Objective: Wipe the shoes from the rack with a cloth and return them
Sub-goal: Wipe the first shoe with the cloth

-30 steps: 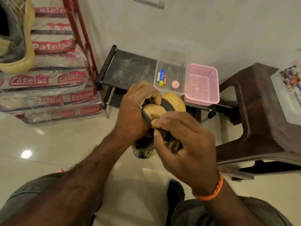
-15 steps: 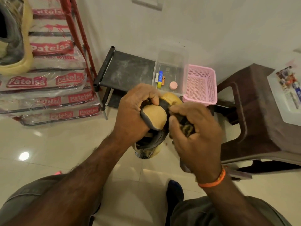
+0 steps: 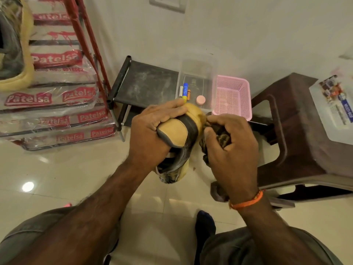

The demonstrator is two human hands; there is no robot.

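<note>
A tan and black shoe (image 3: 176,135) is held sole-up above the floor, its heel toward me. My left hand (image 3: 150,134) grips it from the left, fingers curled over the sole. My right hand (image 3: 232,148) holds a bunched dark patterned cloth (image 3: 222,139) against the shoe's right side. The low black shoe rack (image 3: 147,87) stands against the wall just beyond the shoe. Another tan and grey shoe (image 3: 13,48) shows at the top left edge.
On the rack sit a clear plastic box (image 3: 198,81) with small items and a pink basket (image 3: 232,96). A brown plastic stool (image 3: 298,134) stands at right. Stacked wrapped "Patelsa" packs (image 3: 51,104) and a red ladder (image 3: 86,39) fill the left.
My right hand with the cloth has moved from the shoe's near heel end up and to the right along its side. The left hand keeps its grip on the shoe.
</note>
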